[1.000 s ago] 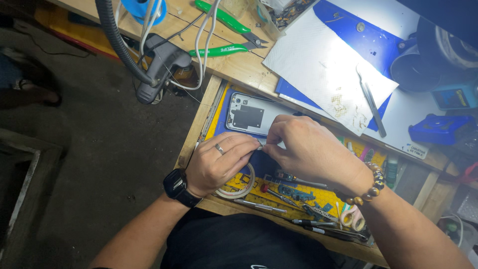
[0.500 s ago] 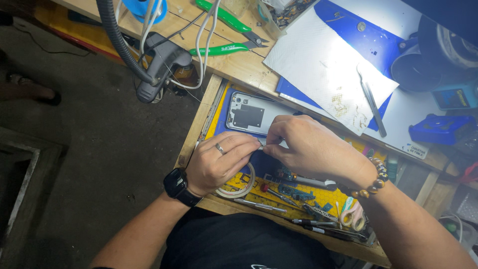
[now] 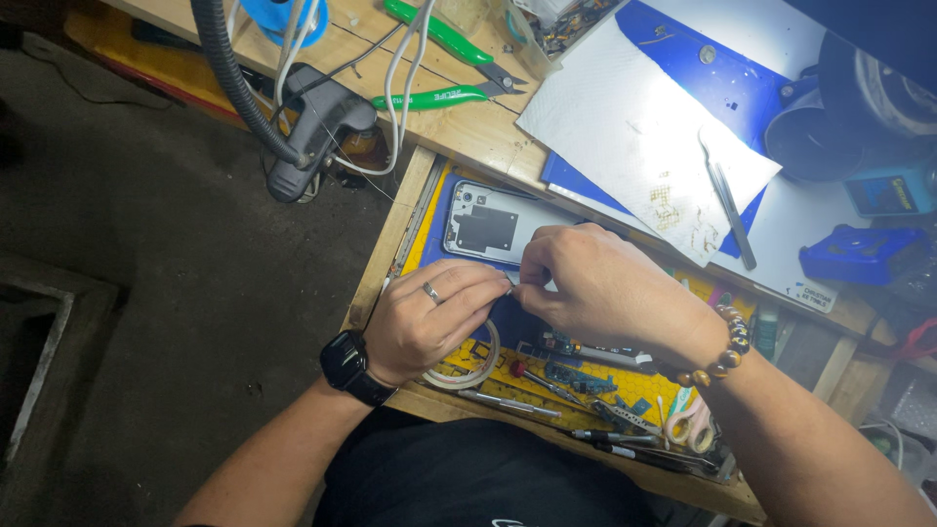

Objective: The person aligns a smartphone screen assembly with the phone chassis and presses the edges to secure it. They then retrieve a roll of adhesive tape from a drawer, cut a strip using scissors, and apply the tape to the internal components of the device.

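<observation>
Plywood bench (image 3: 468, 132) is running from ten to four o'clock above a dark concrete floor (image 3: 146, 293). White cloth (image 3: 634, 137) is lying on a blue mat (image 3: 683, 49) at one o'clock, a blue box (image 3: 854, 256) sitting at three. Left hand (image 3: 434, 317) and right hand (image 3: 600, 288) are meeting fingertip to fingertip, each grip pinching narrowly on something too small to tell, just below the silver phone back (image 3: 488, 224) at centre.

This is a small repair workshop for phones. A wooden workbench (image 3: 468, 127) carries green pliers (image 3: 444, 34), tweezers (image 3: 727, 200) and a blue mat (image 3: 683, 59). An open drawer (image 3: 386, 244) under its front edge holds an opened phone (image 3: 488, 224), screwdrivers (image 3: 542, 381) and small circuit boards (image 3: 581, 376).
</observation>
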